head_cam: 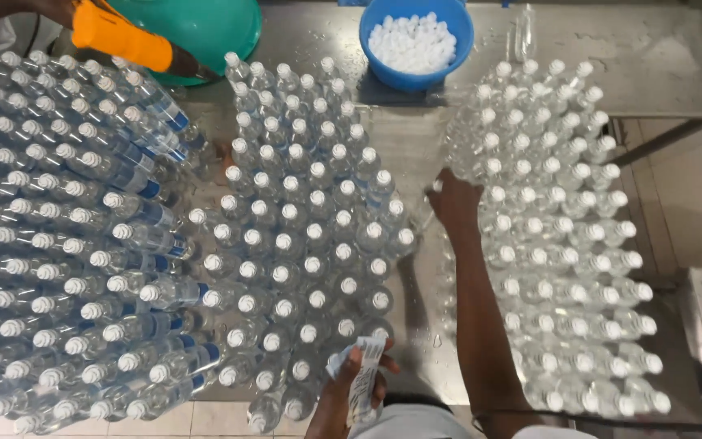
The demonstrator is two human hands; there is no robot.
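Right hand (451, 199) reaches forward, fingers spread and released, at the inner edge of the unlabelled bottles (558, 236); left hand (359, 380) is grasping a bundle of white labels (365, 378) near the body.

Step judged in hand: picking a bare capped bottle from the right-hand group for labelling, as the labelled bottles (67, 244) lie stacked on their sides at left. A middle block of upright bottles (302, 236) stands between. The next move calls for closing on one bottle without toppling its tight neighbours. Open room is limited to a wet strip of the steel table (416, 146) between the two upright groups; the table's right edge lies close beside the outer bottles. A blue bowl of caps (416, 41) sits at the far side.
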